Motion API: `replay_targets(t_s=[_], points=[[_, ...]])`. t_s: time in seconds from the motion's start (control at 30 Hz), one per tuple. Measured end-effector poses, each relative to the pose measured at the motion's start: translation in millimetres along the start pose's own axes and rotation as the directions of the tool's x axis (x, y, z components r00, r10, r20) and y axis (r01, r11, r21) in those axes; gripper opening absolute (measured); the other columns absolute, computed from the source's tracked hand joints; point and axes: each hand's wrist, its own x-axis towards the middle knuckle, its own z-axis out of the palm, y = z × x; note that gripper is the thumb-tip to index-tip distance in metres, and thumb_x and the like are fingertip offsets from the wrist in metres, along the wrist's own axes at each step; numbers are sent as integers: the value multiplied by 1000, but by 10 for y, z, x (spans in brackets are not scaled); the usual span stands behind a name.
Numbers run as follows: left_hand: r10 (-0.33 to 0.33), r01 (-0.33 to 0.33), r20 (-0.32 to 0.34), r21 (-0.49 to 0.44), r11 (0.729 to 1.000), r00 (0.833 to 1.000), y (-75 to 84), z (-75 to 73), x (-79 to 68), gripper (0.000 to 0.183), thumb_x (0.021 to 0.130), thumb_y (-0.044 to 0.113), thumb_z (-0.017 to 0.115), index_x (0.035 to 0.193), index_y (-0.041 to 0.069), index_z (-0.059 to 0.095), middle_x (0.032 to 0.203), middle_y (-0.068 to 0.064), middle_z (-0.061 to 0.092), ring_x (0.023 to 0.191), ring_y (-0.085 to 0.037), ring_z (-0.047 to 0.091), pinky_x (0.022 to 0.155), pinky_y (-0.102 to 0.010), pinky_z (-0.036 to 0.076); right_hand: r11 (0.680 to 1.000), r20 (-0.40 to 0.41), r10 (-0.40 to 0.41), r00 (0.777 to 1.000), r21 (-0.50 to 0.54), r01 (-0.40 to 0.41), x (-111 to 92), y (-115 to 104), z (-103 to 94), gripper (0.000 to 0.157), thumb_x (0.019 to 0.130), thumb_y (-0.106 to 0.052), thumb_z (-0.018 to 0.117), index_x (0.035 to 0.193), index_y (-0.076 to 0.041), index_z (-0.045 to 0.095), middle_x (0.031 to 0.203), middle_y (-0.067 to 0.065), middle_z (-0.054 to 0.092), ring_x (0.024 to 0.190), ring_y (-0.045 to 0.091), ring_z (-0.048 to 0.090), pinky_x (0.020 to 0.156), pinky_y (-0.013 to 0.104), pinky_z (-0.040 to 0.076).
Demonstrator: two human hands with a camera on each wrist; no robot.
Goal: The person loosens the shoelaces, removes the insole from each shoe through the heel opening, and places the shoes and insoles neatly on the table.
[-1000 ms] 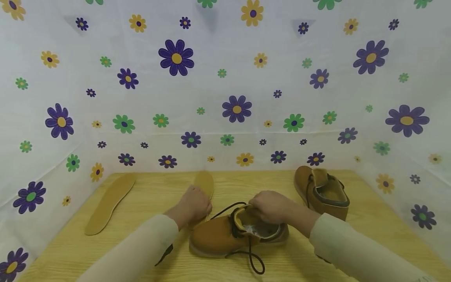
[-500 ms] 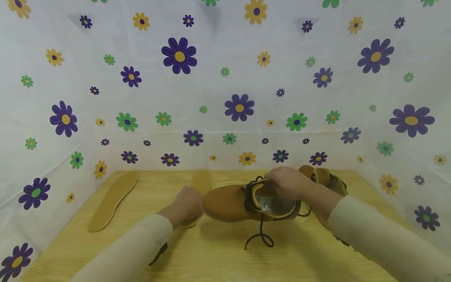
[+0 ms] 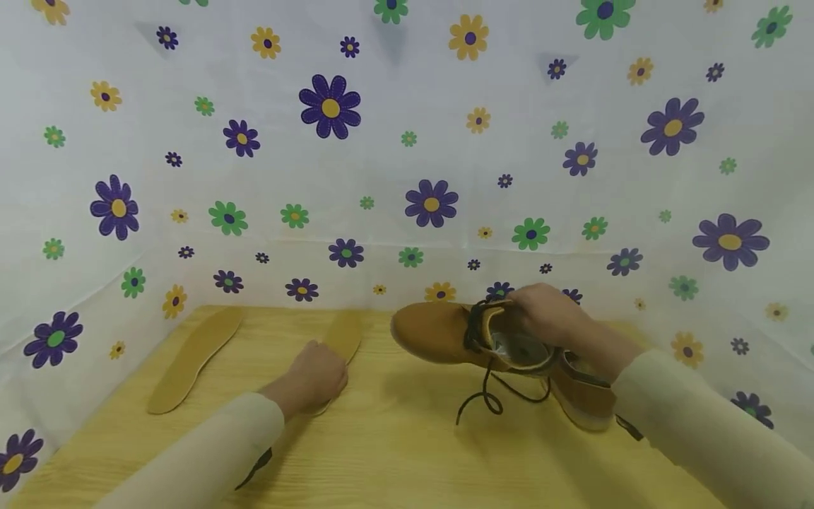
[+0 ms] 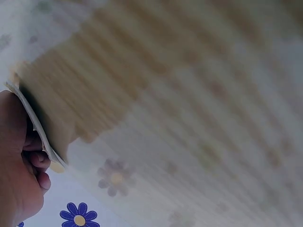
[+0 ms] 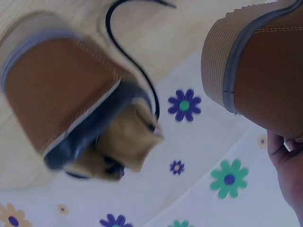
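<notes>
In the head view my left hand (image 3: 314, 375) grips a tan insole (image 3: 345, 334) at its middle; the far end sticks out beyond my knuckles. The left wrist view shows the insole's pale edge (image 4: 37, 120) against my curled fingers. My right hand (image 3: 548, 314) holds a brown lace-up shoe (image 3: 435, 332) by its collar, above the table, toe to the left and opening facing me. Its dark lace (image 3: 490, 399) dangles below. In the right wrist view this held shoe (image 5: 270, 71) is at the right edge, with part of my hand (image 5: 289, 170) beneath.
A second brown shoe (image 3: 581, 399) stands on the wooden table (image 3: 381, 452) at the right, partly hidden by the held shoe and right arm. Another tan insole (image 3: 193, 364) lies at the left. A white flowered cloth (image 3: 381, 162) encloses the back and sides.
My right hand has lifted the shoe off the table and carried it up and away toward the back right. My left hand, with the insole, has shifted a little left.
</notes>
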Motion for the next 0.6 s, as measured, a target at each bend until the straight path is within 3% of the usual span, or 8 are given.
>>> replay_targets(t_s=[0.23, 0.33, 0.53, 0.6], points=[[24, -23, -41, 23, 999, 999, -72, 44, -111, 39, 90, 29, 44, 55, 12, 47, 55, -4, 50, 55, -24, 48, 58, -38, 36, 982, -75, 188, 979, 9, -188, -133, 270, -137, 17, 84, -1, 48, 86, -5, 64, 78, 9, 65, 75, 27, 61, 69, 43, 48], [22, -21, -62, 19, 1000, 998, -92, 69, -108, 39, 90, 31, 43, 55, 13, 47, 55, -3, 50, 55, -23, 48, 58, -37, 36, 954, -71, 301, 951, 30, -300, -221, 384, -255, 18, 89, -6, 46, 91, -1, 63, 82, 14, 64, 75, 29, 58, 66, 43, 46], [24, -28, -74, -64, 998, 997, -81, 112, -105, 39, 92, 31, 40, 58, 15, 52, 59, -3, 54, 59, -24, 52, 62, -39, 37, 891, -74, 454, 888, 19, -453, -424, 655, -522, 23, 90, -10, 42, 72, -3, 54, 69, 13, 55, 63, 28, 51, 56, 40, 41], [-3, 1, -85, -22, 1000, 996, -25, 65, -83, 36, 90, 25, 43, 59, 11, 52, 59, -6, 54, 59, -26, 51, 61, -39, 37, 877, -69, 478, 876, -9, -480, -482, 762, -584, 24, 89, -11, 41, 71, -1, 54, 70, 16, 56, 64, 31, 53, 56, 43, 42]])
